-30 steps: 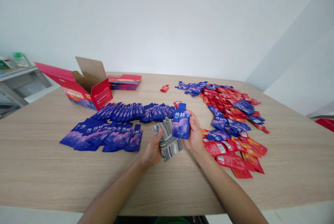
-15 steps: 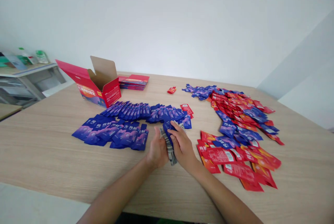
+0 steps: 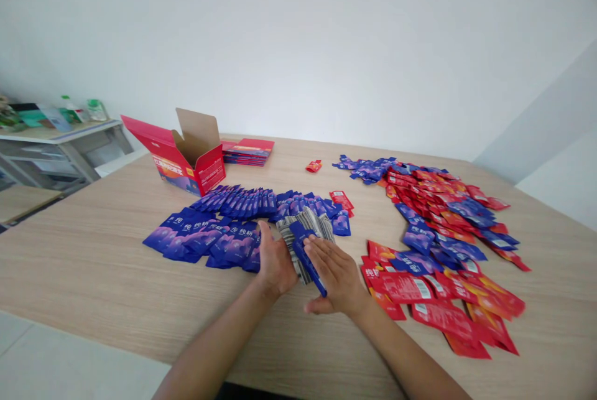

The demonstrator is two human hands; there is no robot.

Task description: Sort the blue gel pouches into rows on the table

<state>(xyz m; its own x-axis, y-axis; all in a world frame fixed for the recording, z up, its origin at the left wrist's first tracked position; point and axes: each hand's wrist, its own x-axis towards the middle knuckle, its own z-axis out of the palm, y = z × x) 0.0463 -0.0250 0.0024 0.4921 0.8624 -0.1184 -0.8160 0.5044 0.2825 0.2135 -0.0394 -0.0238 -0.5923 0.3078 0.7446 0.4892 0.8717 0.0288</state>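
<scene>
Between my two hands is a stack of sachets (image 3: 305,218), its grey-and-white striped edges fanned out and a blue face showing on top. My left hand (image 3: 276,263) holds it from the left, thumb raised, with the other fingers mostly hidden beneath. From the right, my right hand (image 3: 333,272) grips the stack with its fingers laid over the blue face and its thumb held apart. Just left of the stack lie overlapping blue sachets (image 3: 186,235). Behind them runs a row of blue sachets (image 3: 247,202).
An open red carton (image 3: 209,171) stands back left, beside flattened red-and-blue cartons (image 3: 249,151). At right spreads a heap of red and blue sachets (image 3: 429,191), with loose red sachets (image 3: 443,316) nearer me. A lone red sachet (image 3: 314,166) lies at the back.
The stack has fanned wider, showing more striped edges. My right hand has turned flatter over it, its thumb now apart. The view has shifted slightly left.
</scene>
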